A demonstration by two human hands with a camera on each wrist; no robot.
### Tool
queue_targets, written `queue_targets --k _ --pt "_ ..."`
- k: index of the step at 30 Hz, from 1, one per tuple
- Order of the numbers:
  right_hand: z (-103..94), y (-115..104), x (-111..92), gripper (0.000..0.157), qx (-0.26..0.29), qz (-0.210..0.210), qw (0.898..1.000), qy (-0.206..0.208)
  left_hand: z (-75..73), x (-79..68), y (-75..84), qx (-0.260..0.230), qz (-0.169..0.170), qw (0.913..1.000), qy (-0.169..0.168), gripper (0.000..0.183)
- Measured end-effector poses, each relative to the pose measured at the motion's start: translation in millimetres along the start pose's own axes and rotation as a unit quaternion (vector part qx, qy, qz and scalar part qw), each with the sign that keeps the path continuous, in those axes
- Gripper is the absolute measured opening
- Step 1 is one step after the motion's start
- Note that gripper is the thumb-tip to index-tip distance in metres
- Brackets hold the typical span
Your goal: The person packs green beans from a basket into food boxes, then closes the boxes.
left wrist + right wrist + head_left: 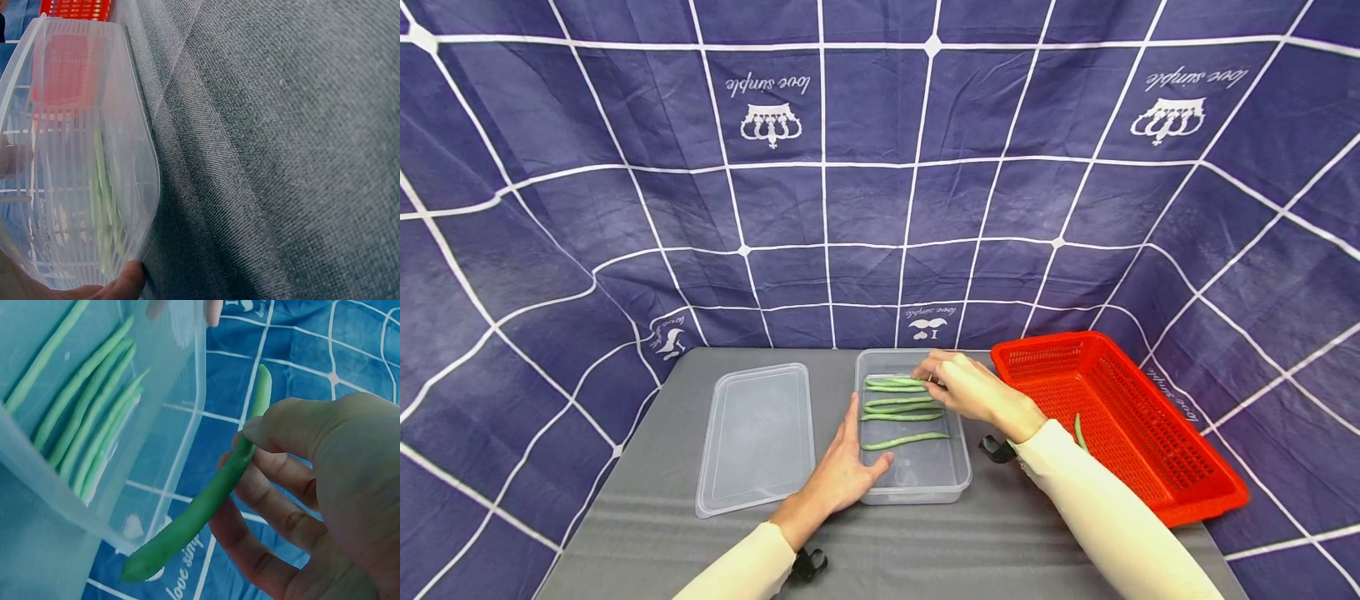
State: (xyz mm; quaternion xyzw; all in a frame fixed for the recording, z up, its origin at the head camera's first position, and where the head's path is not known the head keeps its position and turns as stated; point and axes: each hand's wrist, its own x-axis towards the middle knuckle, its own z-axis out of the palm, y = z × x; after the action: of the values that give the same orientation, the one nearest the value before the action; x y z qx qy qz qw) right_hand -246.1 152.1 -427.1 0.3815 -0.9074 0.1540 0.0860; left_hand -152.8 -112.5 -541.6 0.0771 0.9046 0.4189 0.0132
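Note:
A clear plastic container (925,492) holds several green beans (902,408) lying side by side, crosswise. My left hand (842,471) rests at its left side, fingers stretched along the wall and thumb near the front rim. In the left wrist view, fingertips (128,281) touch the container's wall. Over the container's far right part, my right hand (962,387) pinches a green bean (194,515) between thumb and fingers. The right wrist view shows that bean held apart from the beans (81,400) in the container.
A red slotted basket (1195,433) stands to the right, with a green bean (1079,432) in it, partly hidden by my right sleeve. To the left, a clear lid (760,433) lies flat on the grey tabletop (662,483). Blue checked cloth (880,208) surrounds the table's back and sides.

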Motion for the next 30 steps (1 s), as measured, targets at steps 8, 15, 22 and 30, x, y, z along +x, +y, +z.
queue_targets --k 8,15,22,30 --pt "9.8 -7.8 11.1 0.022 -0.002 0.0 1.0 -0.026 -0.6 -0.1 0.0 0.003 -0.001 1.0 -0.001 0.127" --pt "17.0 -11.4 17.6 0.024 -0.004 -0.005 0.999 -0.038 -1.2 0.6 -0.4 0.0 0.002 1.0 -0.003 0.129" --pt "24.0 -12.0 19.8 0.024 -0.005 -0.006 0.999 -0.046 -0.4 0.9 0.3 -0.004 -0.001 1.0 -0.002 0.127" --pt "29.6 -13.6 20.9 0.023 0.0 -0.021 0.999 -0.046 0.5 0.6 -0.4 -0.003 -0.001 1.0 0.0 0.129"
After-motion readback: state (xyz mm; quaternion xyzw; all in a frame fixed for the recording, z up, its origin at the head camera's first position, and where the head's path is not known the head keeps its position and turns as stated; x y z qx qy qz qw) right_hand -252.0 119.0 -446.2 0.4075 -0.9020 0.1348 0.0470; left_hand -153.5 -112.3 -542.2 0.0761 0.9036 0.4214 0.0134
